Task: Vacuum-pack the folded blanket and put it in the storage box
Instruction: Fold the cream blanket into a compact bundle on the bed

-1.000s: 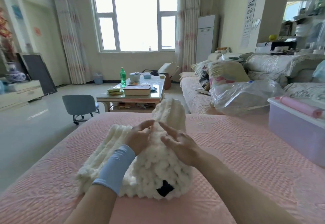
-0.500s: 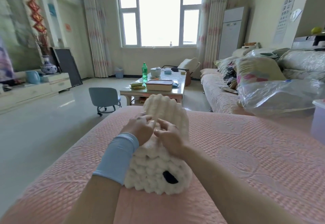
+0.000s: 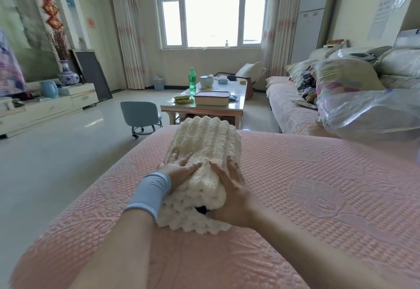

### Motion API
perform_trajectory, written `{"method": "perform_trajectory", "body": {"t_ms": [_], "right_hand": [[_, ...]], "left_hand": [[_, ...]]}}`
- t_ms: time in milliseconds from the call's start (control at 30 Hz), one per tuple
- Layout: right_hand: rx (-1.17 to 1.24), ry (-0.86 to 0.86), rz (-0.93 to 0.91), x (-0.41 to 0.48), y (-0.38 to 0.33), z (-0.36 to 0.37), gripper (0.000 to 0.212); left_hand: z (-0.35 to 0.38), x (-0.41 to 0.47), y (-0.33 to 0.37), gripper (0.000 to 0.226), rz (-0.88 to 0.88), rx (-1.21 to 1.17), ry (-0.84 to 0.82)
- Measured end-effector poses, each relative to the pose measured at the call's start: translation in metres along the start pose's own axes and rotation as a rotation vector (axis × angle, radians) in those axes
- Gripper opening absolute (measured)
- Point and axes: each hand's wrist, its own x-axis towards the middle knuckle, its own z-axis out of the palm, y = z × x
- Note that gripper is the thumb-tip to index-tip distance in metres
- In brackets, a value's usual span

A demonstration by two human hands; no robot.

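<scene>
A cream, ribbed fluffy blanket [image 3: 204,138] lies folded into a long narrow bundle on the pink quilted bed cover [image 3: 318,186], pointing away from me. My left hand [image 3: 177,168], with a light blue wrist sleeve, lies flat on its top left with fingers spread. My right hand [image 3: 231,188] presses against the bundle's right side with straight fingers, thumb on top. A small black tag shows at the near end under my right hand. A clear plastic bag [image 3: 368,111] lies crumpled at the right edge. The storage box is out of view.
A sofa [image 3: 288,111] piled with pillows and bedding runs along the right. Beyond the bed stand a coffee table [image 3: 204,107] with a green bottle and a tray, and a small blue wheeled stool [image 3: 141,116]. Bare floor lies to the left.
The blanket has been folded in from a spread shape to a narrow bundle. My hands moved from pinching its middle to lying flat on its two sides. The view swung left, losing the box.
</scene>
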Motion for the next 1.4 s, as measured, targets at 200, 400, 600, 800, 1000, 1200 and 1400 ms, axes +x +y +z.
{"method": "perform_trajectory", "body": {"t_ms": [200, 400, 600, 800, 1000, 1200, 1400], "right_hand": [[0.093, 0.141, -0.076, -0.002, 0.005, -0.029, 0.07], [-0.092, 0.242, -0.005, -0.04, 0.031, -0.082, 0.059], [-0.282, 0.312, 0.064, -0.107, 0.061, -0.162, 0.059], [-0.449, -0.257, 0.44, -0.157, 0.073, -0.223, 0.081], [-0.466, 0.092, 0.428, -0.122, 0.073, -0.216, 0.045], [-0.387, -0.194, 0.47, -0.097, 0.093, -0.158, 0.073], [-0.349, -0.217, 0.499, -0.076, 0.097, -0.162, 0.072]], "left_hand": [[0.006, -0.006, 0.021, 0.075, 0.009, -0.095, -0.015], [0.024, -0.002, 0.087, 0.074, 0.047, -0.216, -0.032], [0.041, -0.006, 0.184, 0.077, 0.232, -0.268, -0.104], [0.064, -0.017, 0.25, 0.078, 0.27, -0.076, -0.125], [0.07, -0.017, 0.254, 0.064, 0.209, -0.083, -0.006], [0.061, -0.003, 0.222, 0.067, 0.064, -0.036, -0.221], [0.027, 0.022, 0.235, 0.047, 0.041, 0.279, 0.173]]}}
